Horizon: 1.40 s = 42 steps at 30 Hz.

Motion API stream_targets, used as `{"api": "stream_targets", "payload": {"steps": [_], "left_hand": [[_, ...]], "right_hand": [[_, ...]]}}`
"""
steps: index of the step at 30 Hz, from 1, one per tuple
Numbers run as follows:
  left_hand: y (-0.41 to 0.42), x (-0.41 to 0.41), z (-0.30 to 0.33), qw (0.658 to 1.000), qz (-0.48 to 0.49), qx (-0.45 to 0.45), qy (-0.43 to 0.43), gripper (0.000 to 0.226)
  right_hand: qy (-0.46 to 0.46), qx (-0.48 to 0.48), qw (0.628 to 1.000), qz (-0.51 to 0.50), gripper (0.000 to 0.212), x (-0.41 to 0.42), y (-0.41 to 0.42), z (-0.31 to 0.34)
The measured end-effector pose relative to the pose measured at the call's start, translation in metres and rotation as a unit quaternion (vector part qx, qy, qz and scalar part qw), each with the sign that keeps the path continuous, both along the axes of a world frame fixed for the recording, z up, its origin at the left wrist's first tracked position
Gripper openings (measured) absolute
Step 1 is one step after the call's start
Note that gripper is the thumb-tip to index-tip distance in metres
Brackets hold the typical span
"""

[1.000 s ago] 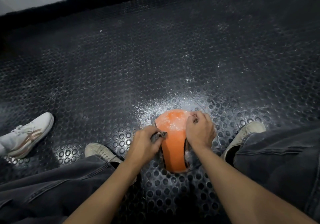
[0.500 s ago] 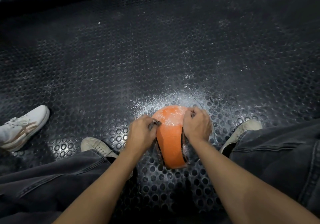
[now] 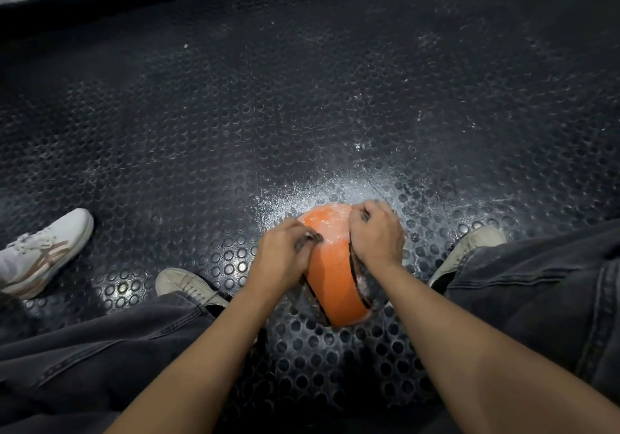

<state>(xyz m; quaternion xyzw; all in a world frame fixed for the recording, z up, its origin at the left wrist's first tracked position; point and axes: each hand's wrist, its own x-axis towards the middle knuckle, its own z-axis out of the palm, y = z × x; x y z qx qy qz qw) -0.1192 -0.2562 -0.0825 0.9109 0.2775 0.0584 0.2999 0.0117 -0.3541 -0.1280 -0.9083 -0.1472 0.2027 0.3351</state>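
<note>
Orange ball (image 3: 335, 286) with black seams, on the studded black rubber floor (image 3: 302, 98) between my feet, gets a wipe-down as I crouch over it. It rests on the mat just ahead of my knees, with my left shoe (image 3: 188, 284) and right shoe (image 3: 469, 249) on either side.

My left hand (image 3: 285, 252) is curled, its fingertips pinching a grey rag (image 3: 307, 240) against the ball's upper left. My right hand (image 3: 375, 232) is closed in a fist round a dark cloth (image 3: 367, 282) that hangs down the ball's right flank.

By my reckoning the job is about half done. The near face of the ball shows clean, even orange. The crown under my knuckles carries a pale, wet-looking film of white residue, so the top and far side are left to do. White powder (image 3: 302, 195) is scattered in a fan on the floor beyond the ball, and nothing has touched it yet.

The ball looks smooth and matte, rounded at the top and narrowing towards me, with thin black bands running down each side. What lies under the cloths I cannot tell.

Another person's white trainer (image 3: 43, 249) stands well apart at the left.
</note>
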Motion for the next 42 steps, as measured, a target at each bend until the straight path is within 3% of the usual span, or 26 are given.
{"api": "stream_targets", "payload": {"steps": [2,6,11,15,16,20,24,29,33,37,42], "left_hand": [[0.002,0.005,0.000,0.999,0.050,0.009,0.005,0.013],[-0.008,-0.006,0.005,0.996,-0.086,-0.014,0.012,0.016],[0.004,0.008,-0.001,0.997,0.083,0.009,0.006,0.012],[-0.011,-0.012,0.005,0.998,-0.060,-0.019,0.010,0.017],[-0.006,-0.009,0.004,0.997,-0.071,-0.011,0.016,0.017],[0.005,0.004,0.001,0.999,0.046,0.016,0.020,0.014],[-0.006,-0.008,0.004,0.995,-0.095,-0.007,0.020,0.016],[0.005,0.003,0.000,0.999,0.039,0.013,0.013,0.016],[-0.003,-0.009,0.005,0.994,-0.106,-0.010,0.006,0.015],[0.005,0.006,0.001,1.000,0.025,0.010,-0.008,0.013],[-0.005,-0.001,0.006,0.992,-0.125,-0.005,0.004,0.015]], "right_hand": [[-0.003,-0.007,1.000,-0.010,0.019,-0.004,0.003,0.002],[-0.002,-0.008,1.000,-0.019,0.019,0.001,0.001,-0.001],[-0.014,-0.019,1.000,0.000,0.018,-0.005,0.005,0.004],[-0.020,-0.028,0.999,0.010,0.020,-0.001,0.001,0.002],[-0.018,-0.024,0.999,0.021,0.020,0.001,0.000,0.002],[-0.024,-0.023,0.999,0.038,0.021,-0.003,0.007,0.004],[-0.028,-0.022,0.999,0.035,0.022,0.001,0.006,0.004],[-0.032,-0.029,0.998,0.044,0.022,-0.004,0.008,0.006],[-0.034,-0.032,0.998,0.041,0.022,-0.001,0.006,0.004],[-0.025,-0.032,0.999,0.033,0.022,-0.005,0.009,0.004],[-0.032,-0.027,0.999,0.026,0.022,-0.002,0.006,0.000]]}}
